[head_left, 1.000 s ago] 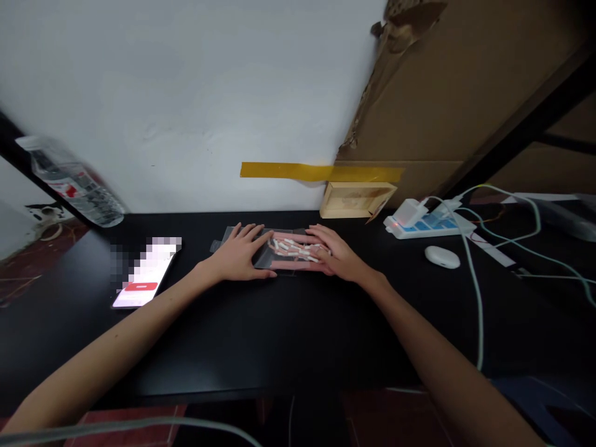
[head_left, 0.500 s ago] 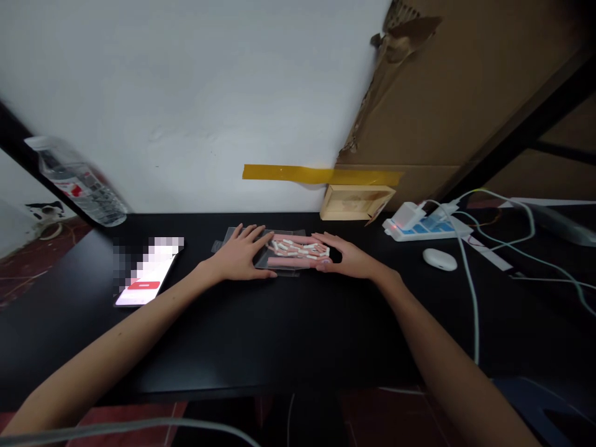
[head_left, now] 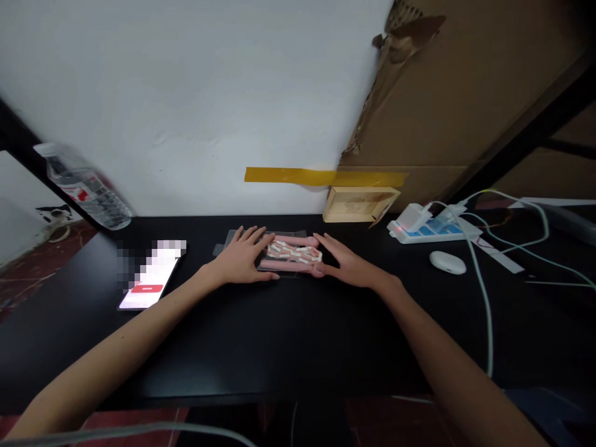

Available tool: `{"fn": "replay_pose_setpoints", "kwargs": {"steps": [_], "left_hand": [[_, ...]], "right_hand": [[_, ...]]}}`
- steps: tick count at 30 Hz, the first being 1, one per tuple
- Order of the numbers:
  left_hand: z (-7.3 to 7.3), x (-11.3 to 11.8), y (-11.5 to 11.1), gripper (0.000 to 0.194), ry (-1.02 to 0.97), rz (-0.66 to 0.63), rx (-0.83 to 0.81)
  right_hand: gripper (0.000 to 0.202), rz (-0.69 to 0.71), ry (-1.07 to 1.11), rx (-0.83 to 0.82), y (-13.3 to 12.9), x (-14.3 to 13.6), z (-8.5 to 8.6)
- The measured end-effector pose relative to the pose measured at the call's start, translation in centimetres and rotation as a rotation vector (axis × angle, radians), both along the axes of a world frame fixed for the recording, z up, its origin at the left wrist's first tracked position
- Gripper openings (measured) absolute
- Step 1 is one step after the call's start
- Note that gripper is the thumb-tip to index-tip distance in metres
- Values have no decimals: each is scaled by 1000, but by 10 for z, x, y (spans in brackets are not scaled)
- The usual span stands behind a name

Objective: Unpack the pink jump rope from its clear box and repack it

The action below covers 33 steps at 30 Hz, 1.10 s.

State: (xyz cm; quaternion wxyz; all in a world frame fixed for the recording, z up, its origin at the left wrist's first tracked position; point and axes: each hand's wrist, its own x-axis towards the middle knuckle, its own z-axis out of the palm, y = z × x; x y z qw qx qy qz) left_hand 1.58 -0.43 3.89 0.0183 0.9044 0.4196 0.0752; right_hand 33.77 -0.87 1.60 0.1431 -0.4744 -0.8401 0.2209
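Note:
A beaded jump rope (head_left: 293, 251) in pink and white lies on the black table, its two pink handles (head_left: 284, 266) on either side of the bunched beads. A clear plastic bag (head_left: 233, 236) covers at least part of it; where the bag's right edge ends is hard to make out. My left hand (head_left: 242, 256) rests flat on the bag's left part, fingers spread, hiding what is beneath. At the right, my right hand (head_left: 350, 261) has thumb and fingers apart around the rounded handle ends, its fingertips at or very near them.
A lit phone (head_left: 153, 276) lies at left, with a plastic bottle (head_left: 90, 189) behind it. A shallow wooden box (head_left: 358, 205) leans at the wall. On the right are a power strip (head_left: 435, 231) with chargers and cables, and a white earbud case (head_left: 447, 262).
My right hand has opened wider and the rounded handle ends now show. The handles and beads look slightly shifted against my left hand, which stays flat. The whole view has shifted a little.

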Motion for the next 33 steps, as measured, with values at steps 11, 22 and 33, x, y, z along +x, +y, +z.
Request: {"fn": "replay_pose_setpoints", "kwargs": {"steps": [11,22,33], "left_hand": [[18,-33,14,132,111,129,-149],[7,-22,12,122,-17,16,-78],[7,-26,19,117,-80,-48,-130]], "right_hand": [[94,40,1,5,13,14,-1],[90,-13,61,20,1,-12,1],[91,-41,21,41,-1,-18,-6]]}}
